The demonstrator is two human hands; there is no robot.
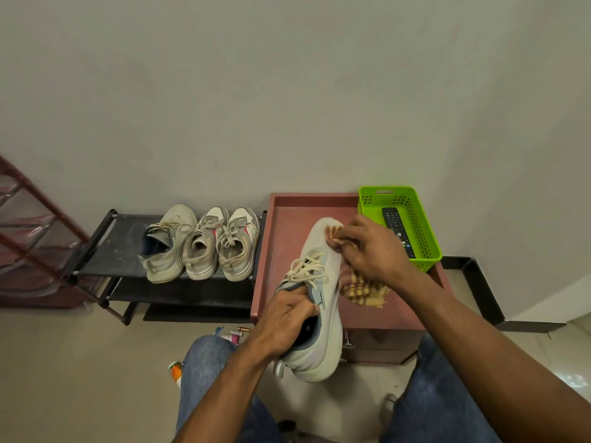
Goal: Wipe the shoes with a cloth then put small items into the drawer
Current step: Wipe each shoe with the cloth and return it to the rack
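so the pale shoe (319, 282) is held up over the near edge of the reddish table (287, 251), toe pointing far. the left hand (284, 318) has its grip curled into the collar and around the tongue, and the right hand (371, 247) has its grip bunched around the checked cloth (364, 290), pressing it on the toe's right side while the loose end hangs down to the table.

tips for this bit, imo: keep the left hand firm so the shoe doesn't twist, wipe from toe toward heel in short strokes, and refold the cloth once a patch gets dirty. don't skip the ribbed sole edge.

three more shoes (201, 244) wait on the black rack (112, 247) to the left. a remote (395, 223) sits in the green basket (425, 238) at the far right.
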